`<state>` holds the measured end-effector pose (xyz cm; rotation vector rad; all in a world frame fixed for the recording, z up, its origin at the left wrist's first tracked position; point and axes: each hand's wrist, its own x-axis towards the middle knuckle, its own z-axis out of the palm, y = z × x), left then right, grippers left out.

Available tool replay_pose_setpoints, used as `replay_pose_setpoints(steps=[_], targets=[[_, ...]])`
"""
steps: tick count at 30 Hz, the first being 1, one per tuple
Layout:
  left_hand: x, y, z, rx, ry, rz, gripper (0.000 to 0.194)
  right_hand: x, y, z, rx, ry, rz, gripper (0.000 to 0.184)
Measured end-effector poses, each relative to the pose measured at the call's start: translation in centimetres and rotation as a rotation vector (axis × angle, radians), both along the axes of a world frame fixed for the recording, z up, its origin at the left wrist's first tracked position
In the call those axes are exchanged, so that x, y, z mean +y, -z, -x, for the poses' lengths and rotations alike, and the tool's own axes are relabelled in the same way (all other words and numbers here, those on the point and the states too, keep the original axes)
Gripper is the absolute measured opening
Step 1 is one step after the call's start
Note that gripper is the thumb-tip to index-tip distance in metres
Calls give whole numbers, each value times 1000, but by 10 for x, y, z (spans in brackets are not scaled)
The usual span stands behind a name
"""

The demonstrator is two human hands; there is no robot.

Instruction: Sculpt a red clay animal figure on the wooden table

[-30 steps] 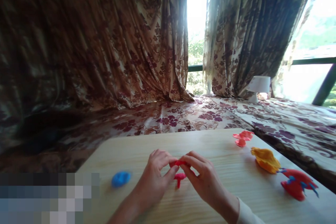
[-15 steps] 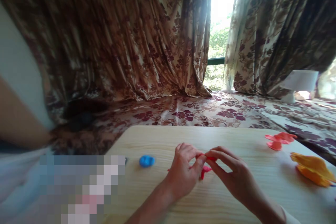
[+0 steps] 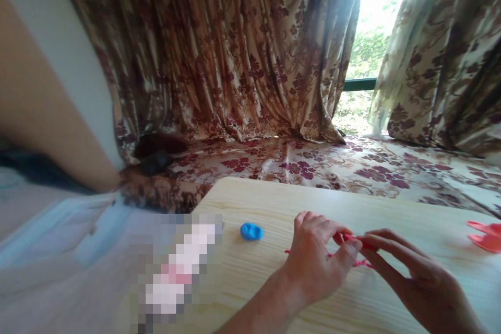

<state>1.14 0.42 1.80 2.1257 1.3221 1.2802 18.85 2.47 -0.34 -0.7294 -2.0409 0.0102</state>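
A small red piece of what looks like modelling clay point(image 3: 365, 245) is stretched between my two hands above the table. My left hand point(image 3: 318, 258) pinches one end of it between thumb and fingers. The other end is in the fingertips of my right hand point(image 3: 415, 266), which are pressed together. Beneath the hands lies more red clay point(image 3: 364, 264), thin and knobbly, partly hidden by my left hand. To the left of that hand a blue lump of clay point(image 3: 251, 231) rests on the tabletop, touched by neither hand.
The pale wooden table point(image 3: 230, 282) has a rounded far left corner. A coral-coloured clay shape point(image 3: 487, 236) stands at its right side. Behind is a ledge covered with flowered cloth point(image 3: 266, 164), below patterned curtains point(image 3: 235, 52). A blurred-out patch point(image 3: 176, 271) covers the table's left edge.
The view has turned left, so everything sits further right in it. The yellow clay shape and the white lamp have left the picture. Both hands still hold the red clay.
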Motion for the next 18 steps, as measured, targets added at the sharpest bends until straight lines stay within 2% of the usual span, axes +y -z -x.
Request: replay_pose_setpoints(steps=[4, 8, 12, 15, 17, 18], targets=[[0, 1, 0, 39, 4, -17, 10, 1, 0, 1, -34, 13, -59, 11], [0, 2, -2, -5, -45, 3, 13, 2, 3, 4, -22, 43, -78, 21], [-2, 4, -4, -31, -31, 20, 18, 3, 12, -1, -5, 62, -26, 19], [-4, 6, -6, -40, -27, 24, 20, 6, 30, -13, 5, 126, 102, 23], [-6, 9, -7, -37, -39, 31, 22, 12, 49, -23, -14, 183, 177, 25], [-7, 11, -8, -31, -42, 39, 22, 15, 62, -27, -13, 214, 157, 24]])
